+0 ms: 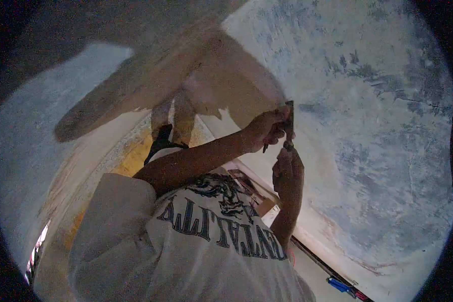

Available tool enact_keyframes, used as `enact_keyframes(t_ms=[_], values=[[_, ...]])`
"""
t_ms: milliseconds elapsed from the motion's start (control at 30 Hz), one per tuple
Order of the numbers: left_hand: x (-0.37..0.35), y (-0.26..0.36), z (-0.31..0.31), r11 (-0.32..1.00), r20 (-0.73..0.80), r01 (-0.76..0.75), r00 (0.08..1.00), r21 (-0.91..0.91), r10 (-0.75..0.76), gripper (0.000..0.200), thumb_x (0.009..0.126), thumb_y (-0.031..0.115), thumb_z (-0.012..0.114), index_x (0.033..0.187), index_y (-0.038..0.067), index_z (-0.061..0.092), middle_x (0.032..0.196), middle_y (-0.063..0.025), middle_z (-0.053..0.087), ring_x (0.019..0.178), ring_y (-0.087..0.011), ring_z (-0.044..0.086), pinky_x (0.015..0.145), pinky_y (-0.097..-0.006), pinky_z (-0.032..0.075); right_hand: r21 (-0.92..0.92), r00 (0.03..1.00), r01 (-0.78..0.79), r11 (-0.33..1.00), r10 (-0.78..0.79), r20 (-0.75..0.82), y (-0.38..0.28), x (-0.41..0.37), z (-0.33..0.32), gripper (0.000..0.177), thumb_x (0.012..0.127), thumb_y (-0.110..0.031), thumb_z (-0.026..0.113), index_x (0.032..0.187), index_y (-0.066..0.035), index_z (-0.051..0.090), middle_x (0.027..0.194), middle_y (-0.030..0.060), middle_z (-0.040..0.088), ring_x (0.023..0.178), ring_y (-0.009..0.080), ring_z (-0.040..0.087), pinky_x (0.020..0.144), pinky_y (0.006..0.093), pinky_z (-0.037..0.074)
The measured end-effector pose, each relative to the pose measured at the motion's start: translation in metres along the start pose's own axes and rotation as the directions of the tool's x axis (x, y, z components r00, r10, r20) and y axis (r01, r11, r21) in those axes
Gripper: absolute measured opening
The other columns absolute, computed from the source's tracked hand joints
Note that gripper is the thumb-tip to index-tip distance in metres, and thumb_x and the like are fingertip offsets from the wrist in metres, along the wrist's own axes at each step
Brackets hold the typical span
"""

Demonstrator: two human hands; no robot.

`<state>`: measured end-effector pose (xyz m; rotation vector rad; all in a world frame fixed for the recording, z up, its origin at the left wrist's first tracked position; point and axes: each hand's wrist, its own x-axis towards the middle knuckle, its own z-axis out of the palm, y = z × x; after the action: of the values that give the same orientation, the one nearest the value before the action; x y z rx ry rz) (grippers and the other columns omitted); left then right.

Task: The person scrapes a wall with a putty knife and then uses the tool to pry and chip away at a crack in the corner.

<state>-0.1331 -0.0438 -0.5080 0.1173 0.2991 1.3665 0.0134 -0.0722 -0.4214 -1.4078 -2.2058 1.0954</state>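
My left hand [264,130] is closed beside the wall, its fingers right at the flat blade of a putty knife [290,116]. From beneath this hand sticks out a short, dark, thin stick-like tool [265,148]; the rest is hidden in the fingers. Just below, my right hand [288,168] is wrapped round the knife's handle, with the blade pointing up. Behind both hands rises a wall [367,131] with patchy blue-grey and whitish plaster or paint. Strong shadows of my arms and head fall across it.
My light shirt [211,261] with dark print fills the lower middle. A yellowish strip of surface [131,156] runs down on the left, near my dark footwear [161,143]. At the lower right, a blue object [341,287] lies along a dark edge [319,261].
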Motion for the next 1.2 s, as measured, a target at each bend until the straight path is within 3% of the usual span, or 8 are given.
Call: enact_keyframes(t_ms=[133, 233, 400, 500, 733, 867, 1100, 1200], values=[[-0.002, 0.002, -0.007, 0.999, 0.020, 0.043, 0.999, 0.013, -0.043, 0.028, 0.099, 0.041, 0.054, 0.091, 0.014, 0.054, 0.076, -0.0064, 0.067, 0.047, -0.0054, 0.040, 0.039, -0.0207, 0.027, -0.403, 0.910, 0.390, 0.828, -0.415, 0.029, -0.007, 0.006, 0.004, 0.024, 0.102, -0.029, 0.051, 0.094, -0.007, 0.053, 0.063, -0.0056, 0.040, 0.051, 0.0039, 0.037, 0.045, 0.0229, 0.030], [-0.004, -0.009, -0.003, 0.999, -0.051, 0.028, 0.998, 0.020, -0.027, 0.025, 0.098, 0.039, 0.056, 0.091, 0.014, 0.055, 0.076, -0.0061, 0.067, 0.046, -0.0059, 0.038, 0.038, -0.0220, 0.026, -0.162, 0.999, -0.020, 0.987, 0.026, 0.037, 0.008, -0.009, -0.003, 0.022, 0.102, -0.025, 0.050, 0.095, -0.005, 0.052, 0.064, -0.0015, 0.041, 0.055, 0.0081, 0.040, 0.048, 0.0261, 0.034], [0.013, -0.025, -0.044, 0.998, 0.114, -0.010, 0.993, -0.065, 0.018, 0.034, 0.097, 0.039, 0.053, 0.096, 0.006, 0.064, 0.080, -0.0072, 0.068, 0.057, -0.0111, 0.056, 0.044, -0.0232, 0.039, -0.292, 0.978, 0.188, 0.938, -0.206, -0.032, -0.001, -0.003, 0.015, 0.021, 0.101, -0.022, 0.048, 0.093, -0.002, 0.051, 0.066, 0.0018, 0.040, 0.059, 0.0115, 0.039, 0.052, 0.0277, 0.035], [0.010, -0.022, -0.039, 0.997, 0.032, 0.023, 0.999, -0.071, -0.020, 0.031, 0.096, 0.038, 0.055, 0.093, 0.008, 0.062, 0.076, -0.0045, 0.064, 0.056, -0.0105, 0.053, 0.043, -0.0233, 0.037, -0.121, 0.999, -0.018, 0.992, 0.022, 0.027, -0.009, -0.005, 0.005, 0.021, 0.100, -0.021, 0.049, 0.094, -0.001, 0.051, 0.067, 0.0059, 0.041, 0.060, 0.0151, 0.040, 0.055, 0.0315, 0.037], [0.005, -0.008, -0.037, 1.000, -0.128, -0.003, 0.992, 0.023, 0.006, 0.027, 0.096, 0.038, 0.058, 0.095, 0.011, 0.061, 0.078, -0.0033, 0.066, 0.058, -0.0110, 0.053, 0.045, -0.0262, 0.039, -0.450, 0.873, 0.444, 0.775, -0.487, 0.021, 0.016, 0.007, 0.026, 0.024, 0.100, -0.023, 0.050, 0.092, -0.001, 0.051, 0.067, 0.0027, 0.043, 0.060, 0.0124, 0.043, 0.051, 0.0310, 0.037], [0.002, -0.019, -0.031, 0.998, -0.144, 0.071, 0.987, -0.003, -0.070, 0.032, 0.098, 0.033, 0.053, 0.101, 0.003, 0.063, 0.085, -0.0074, 0.069, 0.072, -0.0191, 0.067, 0.055, -0.0285, 0.052, -0.011, 0.999, -0.032, 0.999, 0.032, 0.013, 0.018, -0.004, 0.010, 0.020, 0.099, -0.022, 0.051, 0.092, -0.003, 0.053, 0.067, -0.0001, 0.041, 0.058, 0.0097, 0.042, 0.050, 0.0293, 0.036], [0.001, -0.009, -0.024, 0.990, -0.070, 0.136, 0.989, 0.023, -0.134, 0.032, 0.094, 0.046, 0.061, 0.087, 0.015, 0.058, 0.075, -0.0004, 0.061, 0.053, -0.0069, 0.045, 0.042, -0.0211, 0.031, -0.400, 0.933, 0.328, 0.856, -0.361, -0.009, 0.022, -0.004, 0.011, 0.027, 0.099, -0.031, 0.053, 0.091, -0.005, 0.053, 0.063, -0.0003, 0.045, 0.053, 0.0091, 0.046, 0.046, 0.0283, 0.034], [0.000, -0.022, -0.012, 0.993, -0.149, 0.116, 0.982, 0.005, -0.114, 0.033, 0.093, 0.047, 0.063, 0.088, 0.014, 0.059, 0.076, 0.0000, 0.061, 0.053, -0.0064, 0.044, 0.042, -0.0227, 0.032, -0.012, 0.998, -0.058, 0.998, 0.058, 0.011, 0.017, -0.004, 0.002, 0.028, 0.099, -0.034, 0.054, 0.091, -0.008, 0.053, 0.059, -0.0035, 0.043, 0.048, 0.0058, 0.040, 0.042, 0.0248, 0.028]])
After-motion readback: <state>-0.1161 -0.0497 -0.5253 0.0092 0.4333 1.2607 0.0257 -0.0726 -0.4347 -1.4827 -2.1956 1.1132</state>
